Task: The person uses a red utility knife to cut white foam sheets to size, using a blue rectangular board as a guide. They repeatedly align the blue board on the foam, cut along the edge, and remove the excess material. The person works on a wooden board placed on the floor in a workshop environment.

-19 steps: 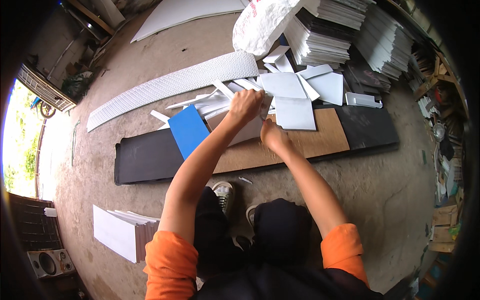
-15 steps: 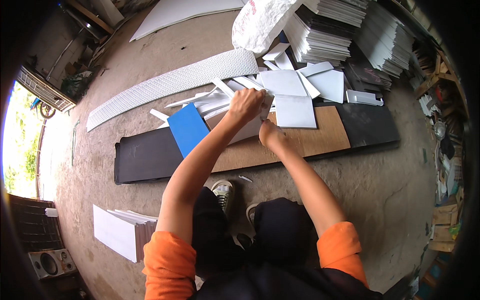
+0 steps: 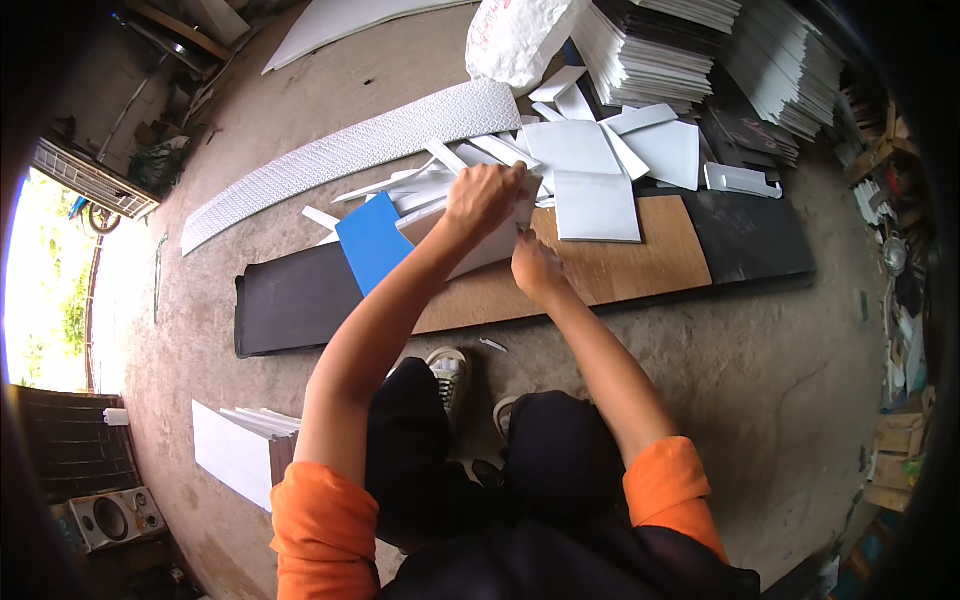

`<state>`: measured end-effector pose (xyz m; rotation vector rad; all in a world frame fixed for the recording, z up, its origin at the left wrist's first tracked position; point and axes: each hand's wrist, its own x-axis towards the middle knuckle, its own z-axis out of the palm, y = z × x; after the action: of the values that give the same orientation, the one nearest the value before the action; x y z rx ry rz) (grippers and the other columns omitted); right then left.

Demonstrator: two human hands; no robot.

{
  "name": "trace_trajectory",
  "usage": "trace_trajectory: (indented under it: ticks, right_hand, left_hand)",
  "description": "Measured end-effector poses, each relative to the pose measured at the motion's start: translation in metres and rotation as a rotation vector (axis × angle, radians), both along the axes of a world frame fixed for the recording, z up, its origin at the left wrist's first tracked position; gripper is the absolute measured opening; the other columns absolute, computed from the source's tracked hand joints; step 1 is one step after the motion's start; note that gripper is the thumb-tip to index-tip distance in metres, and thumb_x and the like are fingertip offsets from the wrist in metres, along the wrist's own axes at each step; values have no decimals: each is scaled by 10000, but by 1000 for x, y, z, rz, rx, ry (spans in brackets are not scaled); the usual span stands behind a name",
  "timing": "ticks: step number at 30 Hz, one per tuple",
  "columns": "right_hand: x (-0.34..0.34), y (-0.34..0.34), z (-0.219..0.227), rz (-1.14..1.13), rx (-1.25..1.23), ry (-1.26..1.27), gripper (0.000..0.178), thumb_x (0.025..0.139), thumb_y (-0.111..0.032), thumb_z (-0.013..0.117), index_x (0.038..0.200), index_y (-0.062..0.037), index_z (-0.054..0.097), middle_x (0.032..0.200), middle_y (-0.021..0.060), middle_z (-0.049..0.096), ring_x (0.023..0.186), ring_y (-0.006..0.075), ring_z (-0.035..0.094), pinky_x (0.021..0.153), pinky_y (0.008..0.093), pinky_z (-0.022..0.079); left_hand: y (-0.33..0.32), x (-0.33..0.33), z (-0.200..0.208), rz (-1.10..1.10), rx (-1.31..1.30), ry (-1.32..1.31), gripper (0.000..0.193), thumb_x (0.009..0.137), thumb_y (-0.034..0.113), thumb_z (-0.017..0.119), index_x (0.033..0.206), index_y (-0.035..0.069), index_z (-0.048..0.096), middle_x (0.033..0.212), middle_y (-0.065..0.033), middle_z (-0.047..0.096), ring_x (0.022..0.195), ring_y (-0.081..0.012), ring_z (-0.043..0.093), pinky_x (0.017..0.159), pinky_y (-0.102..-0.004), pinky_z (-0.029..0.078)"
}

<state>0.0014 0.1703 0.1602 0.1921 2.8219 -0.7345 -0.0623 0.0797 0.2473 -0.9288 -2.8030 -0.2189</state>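
Note:
My left hand point(image 3: 487, 202) is closed on the upper edge of a white board point(image 3: 484, 254), which stands tilted above the wooden plank. Just below and to the right, my right hand point(image 3: 538, 268) is closed near the board's right-hand edge. A small dark tip shows at its fingers; what it holds is too hidden to name. The brown wooden plank point(image 3: 640, 255) lies on a long black board point(image 3: 752, 240) under both hands. A flat blue board point(image 3: 372, 243) rests left of the white one. Square white sheets point(image 3: 597, 207) lie to the right of my hands.
White offcuts point(image 3: 425, 188) are heaped behind my hands, before a long textured white strip point(image 3: 350, 150). A white sack point(image 3: 520, 40) and stacked white sheets point(image 3: 640, 65) stand farther back. More white boards point(image 3: 232, 445) sit on the floor at left. A speaker point(image 3: 115, 518) is at lower left.
My right hand has shifted slightly left and nearer, along the white board's edge. My left hand keeps its hold. The whole view has moved a little.

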Motion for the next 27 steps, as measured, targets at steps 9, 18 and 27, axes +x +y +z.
trace_trajectory:
  ticks: [9, 18, 27]
  right_hand:
    - [26, 1, 9, -40, 82, -61, 261, 870, -177, 368, 999, 39, 438, 921, 235, 579, 874, 381, 578, 737, 458, 474]
    - [-5, 5, -8, 90, 146, -156, 253, 835, -101, 337, 1000, 42, 464, 932, 232, 578, 810, 343, 608, 720, 434, 480]
    - [-2, -1, -39, -37, 52, -183, 292, 847, -134, 321, 1054, 41, 430, 1027, 253, 539, 928, 383, 554, 782, 448, 447]
  left_hand:
    - [3, 4, -6, 20, 6, 11, 244, 771, 278, 585, 843, 49, 543, 572, -114, 578, 555, -271, 611, 469, -369, 472]
    - [2, 5, 0, -28, -26, -27, 141, 773, 158, 564, 859, 46, 571, 639, -128, 609, 596, -245, 627, 464, -338, 488]
    - [0, -1, 1, -58, -29, 24, 127, 745, 106, 567, 853, 39, 571, 648, -135, 608, 596, -255, 626, 463, -344, 487]
